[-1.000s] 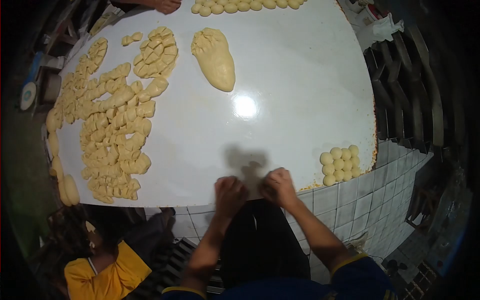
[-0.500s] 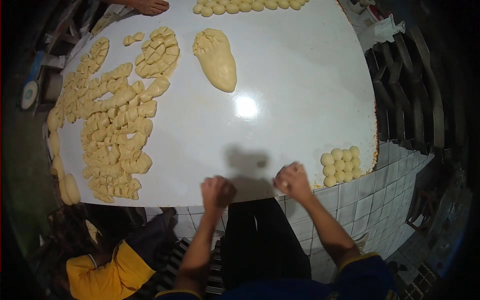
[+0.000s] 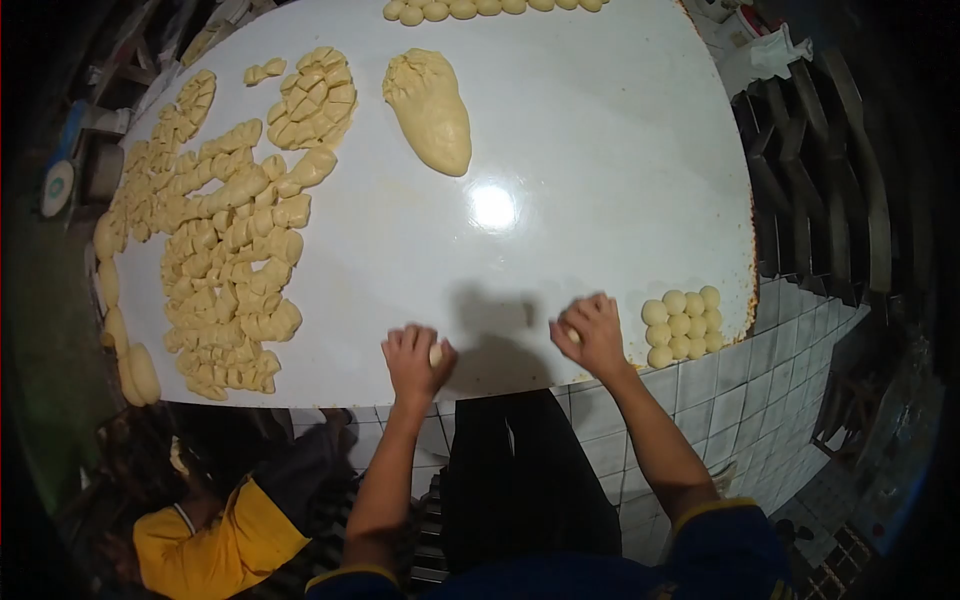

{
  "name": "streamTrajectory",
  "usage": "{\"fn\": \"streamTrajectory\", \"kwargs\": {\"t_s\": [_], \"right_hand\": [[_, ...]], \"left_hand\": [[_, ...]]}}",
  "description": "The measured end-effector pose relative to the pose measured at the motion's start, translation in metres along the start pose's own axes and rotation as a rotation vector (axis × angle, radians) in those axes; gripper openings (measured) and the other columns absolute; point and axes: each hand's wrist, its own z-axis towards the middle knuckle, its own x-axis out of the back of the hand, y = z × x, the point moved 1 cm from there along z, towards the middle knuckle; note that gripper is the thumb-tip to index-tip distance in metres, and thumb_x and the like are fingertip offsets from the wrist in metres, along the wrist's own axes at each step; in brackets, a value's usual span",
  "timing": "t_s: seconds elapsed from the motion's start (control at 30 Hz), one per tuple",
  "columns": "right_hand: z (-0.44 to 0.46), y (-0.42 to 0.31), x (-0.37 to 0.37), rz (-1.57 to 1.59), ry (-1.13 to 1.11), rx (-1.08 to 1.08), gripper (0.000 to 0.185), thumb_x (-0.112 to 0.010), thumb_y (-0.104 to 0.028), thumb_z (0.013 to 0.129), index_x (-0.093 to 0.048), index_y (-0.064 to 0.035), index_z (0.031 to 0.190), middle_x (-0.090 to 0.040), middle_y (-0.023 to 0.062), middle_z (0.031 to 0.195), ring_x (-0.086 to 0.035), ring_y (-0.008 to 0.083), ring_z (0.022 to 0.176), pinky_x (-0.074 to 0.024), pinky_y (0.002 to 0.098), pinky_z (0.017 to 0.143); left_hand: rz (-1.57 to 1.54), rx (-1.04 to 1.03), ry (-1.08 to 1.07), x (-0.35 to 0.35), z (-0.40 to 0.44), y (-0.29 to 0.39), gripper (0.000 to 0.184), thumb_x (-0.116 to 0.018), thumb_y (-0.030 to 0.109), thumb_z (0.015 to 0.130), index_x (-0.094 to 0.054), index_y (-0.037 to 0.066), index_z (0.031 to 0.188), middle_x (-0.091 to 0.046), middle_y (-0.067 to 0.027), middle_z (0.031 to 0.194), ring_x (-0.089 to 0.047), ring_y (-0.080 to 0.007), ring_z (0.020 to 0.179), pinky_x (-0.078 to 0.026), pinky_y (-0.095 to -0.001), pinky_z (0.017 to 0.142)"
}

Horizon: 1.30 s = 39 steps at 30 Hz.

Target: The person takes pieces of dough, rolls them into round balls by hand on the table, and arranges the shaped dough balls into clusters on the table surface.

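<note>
My left hand (image 3: 412, 362) is cupped on the white table near its front edge, with a small dough ball (image 3: 436, 355) showing between thumb and fingers. Curled in the same way, my right hand (image 3: 592, 335) covers another small dough piece (image 3: 573, 336), of which only a bit shows. To the right of that hand, smooth round dough balls (image 3: 679, 326) sit in tight rows by the table edge. Many cut dough chunks (image 3: 235, 235) spread over the left side. A large uncut dough lump (image 3: 432, 115) lies farther back.
The white table (image 3: 600, 150) has a rusty right edge. More dough balls (image 3: 490, 8) line its far side, and long dough rolls (image 3: 142, 377) lie at the left edge. A person in a yellow shirt (image 3: 220, 540) is low at the left. Dark metal racks (image 3: 820, 180) stand at right.
Both hands have moved slightly away from my body on the table, the left also a little leftward. The other person's hand at the far left edge has gone out of view.
</note>
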Motion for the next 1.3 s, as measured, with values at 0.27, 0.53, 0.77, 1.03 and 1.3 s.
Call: {"fn": "streamTrajectory", "kwargs": {"t_s": [0.27,0.53,0.77,1.03,1.3], "right_hand": [[-0.01,-0.06,-0.032,0.208,0.013,0.011,0.023,-0.093,-0.014,0.083,-0.07,-0.0149,0.081,-0.068,0.0009,0.088,-0.063,0.0306,0.095,-0.0478,0.047,0.087],[0.046,-0.02,-0.03,0.041,0.091,-0.029,0.021,-0.093,-0.016,0.083,-0.074,-0.0135,0.09,-0.069,0.0015,0.097,-0.065,0.0323,0.1,-0.0509,0.0477,0.09],[-0.026,-0.03,-0.01,0.246,-0.015,0.05,0.021,-0.093,-0.018,0.084,-0.073,-0.0145,0.087,-0.069,0.0023,0.093,-0.063,0.033,0.095,-0.0472,0.049,0.083],[0.033,-0.044,-0.042,0.135,0.033,-0.024,0.021,-0.092,-0.015,0.083,-0.071,-0.0155,0.083,-0.066,0.0019,0.088,-0.062,0.0302,0.09,-0.0477,0.0476,0.083],[0.001,0.018,0.012,-0.014,0.022,0.0,0.025,-0.093,-0.012,0.081,-0.068,-0.0151,0.082,-0.067,0.0022,0.091,-0.062,0.0316,0.092,-0.0477,0.0471,0.084]], "left_hand": [[-0.194,-0.115,0.056,-0.02,-0.009,0.074,0.019,-0.083,0.016,0.083,-0.072,0.013,0.097,-0.069,-0.0068,0.108,-0.063,-0.0367,0.105,-0.049,-0.0512,0.094],[-0.078,-0.022,0.037,-0.004,0.057,0.041,0.021,-0.085,0.018,0.082,-0.07,0.013,0.096,-0.069,-0.0075,0.106,-0.063,-0.0359,0.107,-0.048,-0.0506,0.094],[-0.238,-0.203,0.004,-0.029,-0.036,0.027,0.021,-0.084,0.019,0.087,-0.071,0.014,0.102,-0.069,-0.0072,0.108,-0.061,-0.0349,0.102,-0.046,-0.0533,0.092],[-0.175,-0.107,0.077,-0.023,0.061,0.064,0.019,-0.082,0.014,0.084,-0.069,0.012,0.097,-0.066,-0.0084,0.103,-0.059,-0.0366,0.101,-0.045,-0.0512,0.087],[-0.054,-0.009,-0.038,-0.004,0.011,0.0,0.021,-0.084,0.013,0.081,-0.07,0.012,0.096,-0.07,-0.0081,0.107,-0.062,-0.0364,0.103,-0.048,-0.0527,0.093]]}}
